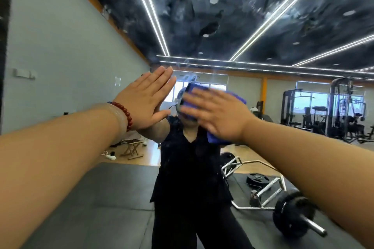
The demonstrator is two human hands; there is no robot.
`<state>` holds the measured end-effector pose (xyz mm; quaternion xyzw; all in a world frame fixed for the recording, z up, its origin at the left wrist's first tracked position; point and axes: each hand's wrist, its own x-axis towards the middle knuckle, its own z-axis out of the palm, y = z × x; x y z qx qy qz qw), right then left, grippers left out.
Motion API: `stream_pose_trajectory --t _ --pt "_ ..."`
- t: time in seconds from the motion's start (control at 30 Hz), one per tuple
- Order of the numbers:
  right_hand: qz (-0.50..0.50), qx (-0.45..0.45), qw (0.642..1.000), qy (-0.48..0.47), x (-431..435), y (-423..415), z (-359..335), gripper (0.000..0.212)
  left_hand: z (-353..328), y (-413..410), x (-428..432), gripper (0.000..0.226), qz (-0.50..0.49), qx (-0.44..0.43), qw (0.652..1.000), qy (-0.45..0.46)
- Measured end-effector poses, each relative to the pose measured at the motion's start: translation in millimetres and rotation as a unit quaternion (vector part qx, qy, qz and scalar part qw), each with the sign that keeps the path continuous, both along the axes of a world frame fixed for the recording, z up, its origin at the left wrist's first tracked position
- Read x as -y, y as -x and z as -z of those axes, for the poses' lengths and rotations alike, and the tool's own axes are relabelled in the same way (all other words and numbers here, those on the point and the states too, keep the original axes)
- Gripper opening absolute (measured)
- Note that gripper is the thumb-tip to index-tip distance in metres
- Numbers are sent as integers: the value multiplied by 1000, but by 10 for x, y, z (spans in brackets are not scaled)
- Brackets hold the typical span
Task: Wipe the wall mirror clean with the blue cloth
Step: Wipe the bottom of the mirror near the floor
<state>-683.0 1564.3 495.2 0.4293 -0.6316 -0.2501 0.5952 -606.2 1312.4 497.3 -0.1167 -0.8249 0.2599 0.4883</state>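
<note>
**Q:** Where does the blue cloth point(235, 98) lie?
**A:** Under the right hand point(218, 115). Its straight, spread fingers press the cloth flat against the wall mirror point(263, 62), and blue edges show beyond the fingertips and below the palm.
**Q:** And the left hand point(145, 97)?
**A:** Just beside the right hand, flat on the glass with fingers straight, holding nothing.
**Q:** Which direction matters next?
**A:** Probably upward, since streaks point(202, 26) lie above both hands and the right hand already carries the cloth.
</note>
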Motion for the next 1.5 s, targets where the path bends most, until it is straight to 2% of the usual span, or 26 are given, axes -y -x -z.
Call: stream_pose_trajectory --t 0.07,0.1,0.13,0.17,0.23,0.3,0.37,0.43,0.5,0.53,0.6,0.7,0.77,0.83,0.9,0.97,1.0,1.03,1.1,1.17,1.23,1.3,1.37,1.43,1.47,1.5 --pt "-2 23 980 199 78 -31 -126 53 27 50 4 79 -3 -7 1000 -1" --pt "-1 31 964 263 159 -47 -121 53 44 74 4 79 -4 -10 1000 -5" --pt "3 30 960 279 251 -64 -64 54 54 89 1 79 -3 -12 1000 -8" --pt "6 27 969 246 335 -85 27 55 63 97 -2 79 3 -12 1000 -11" --pt "-11 20 994 103 414 -116 232 55 66 98 11 78 23 -15 1000 -13" --pt "-10 30 999 -10 339 -131 253 53 64 107 37 77 38 -13 999 -10" --pt "7 9 999 -33 265 -96 21 52 62 114 52 78 42 -10 999 -6" --pt "4 16 995 97 253 -108 -289 53 48 124 60 79 35 -3 999 -3" --pt "8 52 962 268 279 -135 -483 53 58 135 65 80 30 5 1000 -8" --pt "11 61 952 301 339 -136 -471 53 54 130 68 80 26 6 1000 -11" --pt "3 38 967 250 457 -158 -258 53 35 106 73 81 26 12 1000 -12" --pt "-1 7 998 56 435 -125 153 53 -43 2 117 81 57 31 998 -10" --pt "19 21 999 -39 355 -143 164 53 -95 -108 209 83 51 41 998 -15" --pt "32 5 996 -85 332 -108 -57 52 -125 -188 363 86 21 30 999 -17" --pt "28 7 999 34 407 -149 -380 52 -139 -236 538 91 -26 23 999 -29" --pt "28 52 966 250 548 -201 -625 53 -125 -254 648 95 -48 42 996 -57" --pt "31 72 948 308 635 -214 -660 53 -113 -244 677 95 -48 47 996 -62" --pt "33 69 946 314 727 -227 -623 53 -99 -226 692 96 -43 46 996 -62" --pt "8 30 979 199 861 -257 -432 53 -66 -197 695 96 -21 35 997 -68" --pt "-8 3 1000 5 895 -222 -127 53 -56 -182 700 95 1 23 997 -71" --pt "14 22 989 -145 868 -234 46 53 -59 -170 715 95 6 20 997 -68" --pt "6 -5 984 -177 855 -202 -92 52 -55 -150 734 96 3 19 998 -66" --pt "-8 -18 999 -36 904 -179 -322 52 -61 -136 737 97 8 15 998 -63" --pt "-3 7 983 185 996 -217 -453 54 -51 -119 745 97 16 10 998 -63" --pt "3 10 968 250 1072 -220 -433 54 -52 -113 754 97 18 6 998 -62" --pt "7 11 965 263 1150 -232 -356 55 -47 -109 765 97 21 5 998 -61"
